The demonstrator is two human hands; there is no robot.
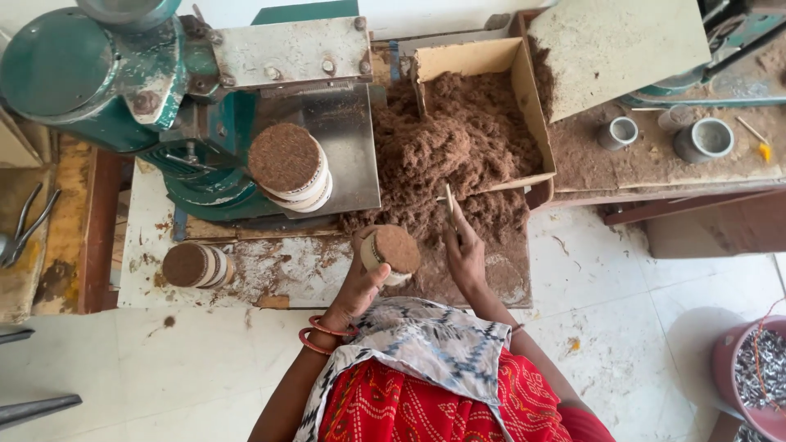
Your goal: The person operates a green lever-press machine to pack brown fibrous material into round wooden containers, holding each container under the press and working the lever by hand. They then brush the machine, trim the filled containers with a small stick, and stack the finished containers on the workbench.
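Both hands raised: left (360,282) grips cup (390,252), right (465,254) stick (449,205).

Bright, even daylight fills the scene; shadows are soft and short, the darkest lying under the green press machine (123,90). The pale floor (622,286) nearly glares. Wide-angle distortion bends the edges; focus stays sharp throughout.

both hands (360,282) (465,254) forward, grips closed.

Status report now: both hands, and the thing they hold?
Left hand grips powder-filled cup. Right hand holds thin stick beside it. Brown powder heap just ahead.
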